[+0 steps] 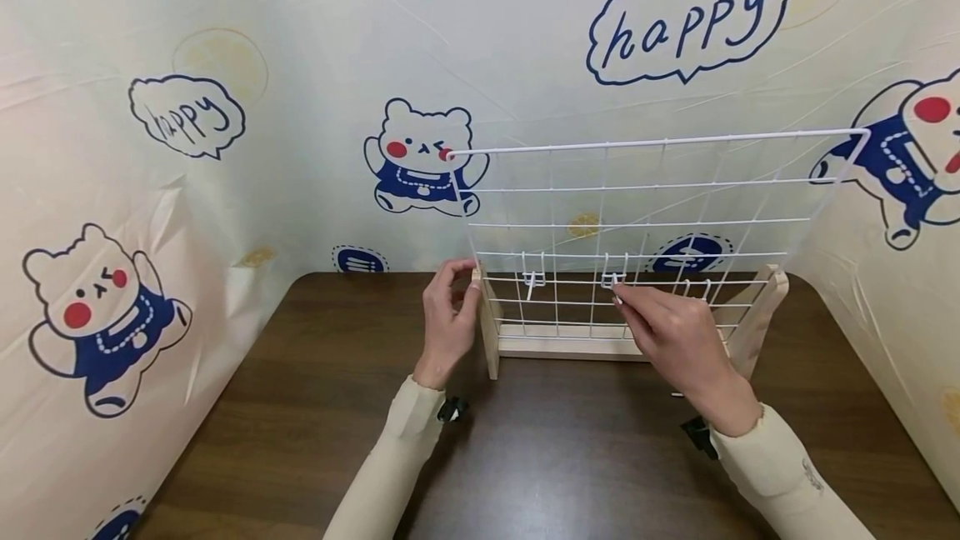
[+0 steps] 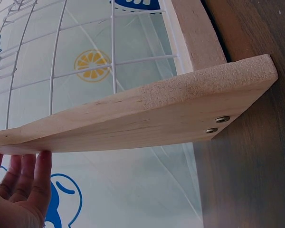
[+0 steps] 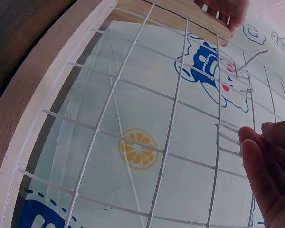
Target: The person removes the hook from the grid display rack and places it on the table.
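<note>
A white wire grid rack [image 1: 663, 142] stands upright in a pale wooden stand [image 1: 570, 347]. My left hand [image 1: 450, 315] grips the top of the stand's left side panel [image 2: 109, 126], its fingertips against the panel's outer face. At the middle of the grid, my right hand [image 1: 678, 340] pinches the prong of a white wire hook [image 1: 613, 280] between thumb and fingers. The hook's square loop [image 3: 229, 142] lies against the wires in the right wrist view. Left of it another white hook [image 1: 533, 279] hangs on the grid, prong facing me.
More white hook wires [image 1: 697, 287] show on the grid just beyond my right hand. A small white piece [image 1: 677, 394] lies on the dark wooden table [image 1: 517, 457] under my right wrist. Behind and beside the table hangs a printed cloth [image 1: 300, 190] with cartoon bears.
</note>
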Tool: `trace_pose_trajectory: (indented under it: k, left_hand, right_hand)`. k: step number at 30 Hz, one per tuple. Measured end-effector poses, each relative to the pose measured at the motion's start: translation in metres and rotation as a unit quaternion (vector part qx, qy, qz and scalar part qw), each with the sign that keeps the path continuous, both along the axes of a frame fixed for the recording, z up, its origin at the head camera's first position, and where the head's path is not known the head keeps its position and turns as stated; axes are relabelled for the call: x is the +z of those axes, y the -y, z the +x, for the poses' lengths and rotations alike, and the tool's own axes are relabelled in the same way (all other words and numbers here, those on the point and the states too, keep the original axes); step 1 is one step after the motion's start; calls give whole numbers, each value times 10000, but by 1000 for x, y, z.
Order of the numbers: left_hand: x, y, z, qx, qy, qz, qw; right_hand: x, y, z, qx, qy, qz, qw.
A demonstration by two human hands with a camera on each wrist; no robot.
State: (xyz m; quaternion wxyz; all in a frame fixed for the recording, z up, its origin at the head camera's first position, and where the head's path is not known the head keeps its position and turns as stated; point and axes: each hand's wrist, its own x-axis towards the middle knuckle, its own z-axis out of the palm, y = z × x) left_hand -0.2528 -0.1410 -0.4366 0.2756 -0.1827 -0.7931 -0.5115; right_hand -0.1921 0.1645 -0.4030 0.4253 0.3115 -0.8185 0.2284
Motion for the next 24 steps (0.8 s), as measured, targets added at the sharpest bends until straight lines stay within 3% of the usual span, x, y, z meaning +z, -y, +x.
trace_pose_trajectory:
  k: [7,24]
  left_hand:
    - [-1,0,-1,9,-53,7,10000]
    - [0,0,-1,10,-61,-31,10000]
  right_hand:
    - [0,0,0,159,243,-292,9992]
    - [7,3,-5,94,-402,-522,9978]
